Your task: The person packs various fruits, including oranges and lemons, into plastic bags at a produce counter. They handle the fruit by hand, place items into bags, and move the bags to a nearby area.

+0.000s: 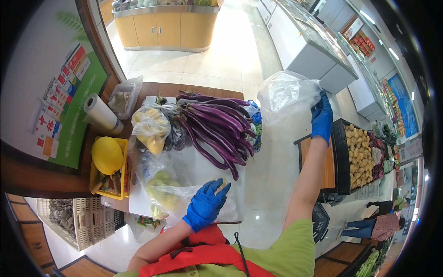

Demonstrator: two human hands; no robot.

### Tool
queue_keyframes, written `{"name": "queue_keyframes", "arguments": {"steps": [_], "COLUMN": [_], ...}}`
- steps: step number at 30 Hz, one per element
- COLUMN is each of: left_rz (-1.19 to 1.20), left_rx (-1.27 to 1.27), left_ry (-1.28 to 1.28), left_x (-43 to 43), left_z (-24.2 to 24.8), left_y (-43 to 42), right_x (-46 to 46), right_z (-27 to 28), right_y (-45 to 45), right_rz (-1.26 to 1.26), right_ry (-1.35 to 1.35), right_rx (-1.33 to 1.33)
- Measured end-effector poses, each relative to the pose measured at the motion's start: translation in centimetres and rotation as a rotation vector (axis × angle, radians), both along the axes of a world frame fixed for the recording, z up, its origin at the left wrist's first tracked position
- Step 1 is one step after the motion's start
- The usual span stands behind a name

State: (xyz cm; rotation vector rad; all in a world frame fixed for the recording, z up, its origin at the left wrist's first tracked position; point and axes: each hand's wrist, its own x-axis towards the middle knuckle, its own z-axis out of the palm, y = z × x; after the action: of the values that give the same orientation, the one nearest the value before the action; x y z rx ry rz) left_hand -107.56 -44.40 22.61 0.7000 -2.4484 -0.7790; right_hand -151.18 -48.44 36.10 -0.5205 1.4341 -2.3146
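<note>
My right hand [321, 116], in a blue glove, is stretched out to the right and grips a clear plastic bag [289, 97], puffed out above the floor. My left hand [207, 206], also gloved, is over the near edge of the white tabletop [197, 164]. A small pale yellowish thing [221, 186] shows partly behind its fingers; whether it is held cannot be made out. Beside that hand lies a clear bag with pale green produce [164, 190]. Long purple eggplants [221, 124] are heaped farther back, next to a bag of yellow produce [152, 128].
A plastic bag roll [104, 116] stands at left, near a plastic tub [125, 98]. Below it, a yellow basket [92, 176] holds a yellow melon [107, 155]. Potatoes [358, 157] fill a black-sided stand at right. Slatted crates [86, 221] sit lower left; people [380, 225] are far right.
</note>
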Motion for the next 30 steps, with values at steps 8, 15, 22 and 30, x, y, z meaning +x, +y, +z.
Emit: {"name": "queue_keyframes", "arguments": {"steps": [8, 15, 22, 30], "left_rz": [0.156, 0.464, 0.484, 1.057], "left_rx": [-0.15, -0.481, 0.284, 0.757], "left_ry": [0.032, -0.088, 0.402, 0.481], "left_x": [0.7, 1.7, 10.3, 21.2], "left_z": [2.2, 2.0, 2.1, -0.2], "left_y": [-3.4, -4.9, -10.2, -1.7], "right_x": [9.9, 20.8, 26.8, 37.9], "right_z": [1.5, -0.1, -1.8, -15.6], "right_y": [-5.5, -9.4, -12.6, -19.9], "right_rz": [0.424, 0.739, 0.883, 0.758], "right_ry": [-0.279, -0.532, -0.481, 1.141], "right_rx": [0.054, 0.129, 0.249, 0.189]}}
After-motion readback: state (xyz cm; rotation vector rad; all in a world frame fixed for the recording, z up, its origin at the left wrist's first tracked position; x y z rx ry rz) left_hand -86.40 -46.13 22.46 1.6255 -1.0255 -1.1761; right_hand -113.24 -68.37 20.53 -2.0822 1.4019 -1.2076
